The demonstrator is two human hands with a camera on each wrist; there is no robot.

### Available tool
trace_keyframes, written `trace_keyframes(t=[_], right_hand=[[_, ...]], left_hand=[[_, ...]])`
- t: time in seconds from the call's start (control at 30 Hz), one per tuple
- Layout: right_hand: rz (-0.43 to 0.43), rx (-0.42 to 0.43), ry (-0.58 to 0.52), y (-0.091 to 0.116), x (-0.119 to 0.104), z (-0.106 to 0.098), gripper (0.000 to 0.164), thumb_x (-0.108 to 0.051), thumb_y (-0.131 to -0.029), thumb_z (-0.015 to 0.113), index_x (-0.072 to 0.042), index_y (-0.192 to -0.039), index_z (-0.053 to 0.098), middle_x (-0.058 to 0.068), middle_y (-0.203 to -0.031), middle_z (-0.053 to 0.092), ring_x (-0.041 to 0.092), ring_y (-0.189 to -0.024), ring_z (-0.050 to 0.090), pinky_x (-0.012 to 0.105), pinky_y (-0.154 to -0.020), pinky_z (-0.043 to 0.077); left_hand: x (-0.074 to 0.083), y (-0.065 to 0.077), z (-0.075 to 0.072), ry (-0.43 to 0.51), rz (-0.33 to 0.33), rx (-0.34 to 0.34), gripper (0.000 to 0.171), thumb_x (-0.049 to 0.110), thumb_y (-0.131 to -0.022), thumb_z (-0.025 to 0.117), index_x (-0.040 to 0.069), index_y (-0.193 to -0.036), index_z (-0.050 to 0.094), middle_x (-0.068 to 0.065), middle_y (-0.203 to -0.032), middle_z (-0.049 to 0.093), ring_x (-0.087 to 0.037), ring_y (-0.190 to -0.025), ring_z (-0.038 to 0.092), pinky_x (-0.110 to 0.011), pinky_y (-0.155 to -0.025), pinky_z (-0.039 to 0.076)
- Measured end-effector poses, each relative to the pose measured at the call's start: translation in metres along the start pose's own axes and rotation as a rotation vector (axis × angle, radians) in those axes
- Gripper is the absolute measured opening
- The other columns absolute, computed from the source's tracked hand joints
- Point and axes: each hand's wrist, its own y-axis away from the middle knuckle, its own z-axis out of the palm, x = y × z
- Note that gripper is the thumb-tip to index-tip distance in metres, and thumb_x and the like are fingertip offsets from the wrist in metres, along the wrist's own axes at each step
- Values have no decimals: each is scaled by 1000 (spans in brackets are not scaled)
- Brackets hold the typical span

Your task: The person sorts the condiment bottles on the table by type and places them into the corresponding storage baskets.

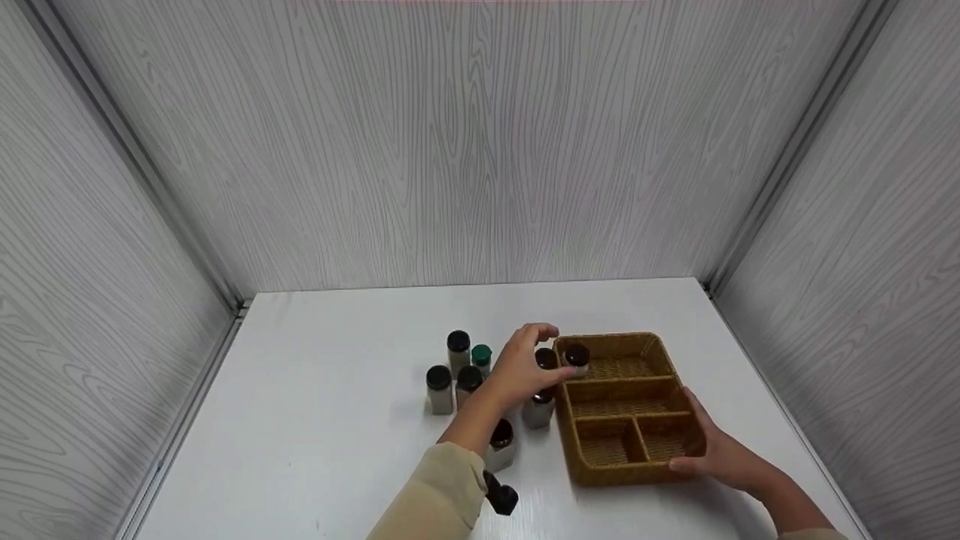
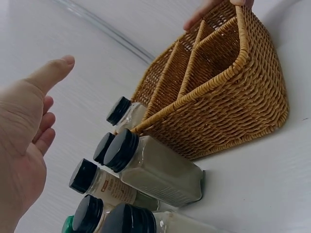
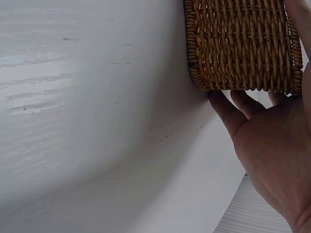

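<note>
A brown wicker basket (image 1: pixel 626 474) with dividers stands right of the middle of the table. In its far left compartment is a glass jar with a black lid (image 1: pixel 577 356). My left hand (image 1: pixel 517 373) hovers by that jar, thumb and fingers spread; the left wrist view shows this hand apart from the jars, holding nothing. My right hand (image 1: pixel 721 452) holds the basket's near right corner, thumb at the front and fingers along the right side. In the right wrist view its fingers lie against the woven wall (image 3: pixel 243 48).
Several black-lidded jars (image 1: pixel 439 390) and a green-lidded one (image 1: pixel 481 355) stand left of the basket, some partly hidden by the left arm. One square jar (image 2: pixel 160 170) is close to the basket's left wall. Grey wood-grain panels (image 1: pixel 465 150) enclose the white table (image 1: pixel 322 450).
</note>
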Motion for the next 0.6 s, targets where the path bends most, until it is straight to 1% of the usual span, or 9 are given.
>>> trace_keyframes(t=[0.23,0.37,0.4,0.5,0.6], right_hand=[[18,-36,-5,0,-1,-2,134,-34,-96,85,-32,-169,-27,29,-178,-22,68,-159,-9,89,-120,15],[22,-42,-9,0,0,-2,133,-33,-97,84,-35,-169,-27,28,-178,-22,67,-159,-10,89,-120,15],[20,-41,-7,-1,1,-2,133,-33,-97,84,-35,-169,-27,29,-178,-22,67,-159,-10,89,-120,16],[18,-30,-7,-1,2,-2,133,-33,-96,85,-34,-170,-26,30,-178,-21,68,-159,-9,89,-120,16],[18,-22,-4,0,1,-1,134,-33,-95,86,-31,-171,-25,31,-178,-20,68,-159,-7,88,-120,18]], left_hand=[[-8,23,-6,10,-15,-6,69,44,-94,87,18,-150,55,-2,-152,58,-26,-147,55,-48,-122,49],[-13,36,-10,23,-18,-3,67,42,-93,88,19,-147,56,-1,-150,60,-29,-146,56,-49,-121,49],[-14,39,-11,25,-21,0,66,43,-93,88,20,-147,57,0,-150,60,-29,-145,56,-49,-121,49],[-17,49,-12,37,-35,8,67,47,-92,88,22,-146,57,2,-150,61,-27,-145,57,-49,-122,49],[-20,59,-12,45,-41,20,66,49,-92,87,23,-145,58,3,-148,62,-26,-143,58,-48,-120,51]])
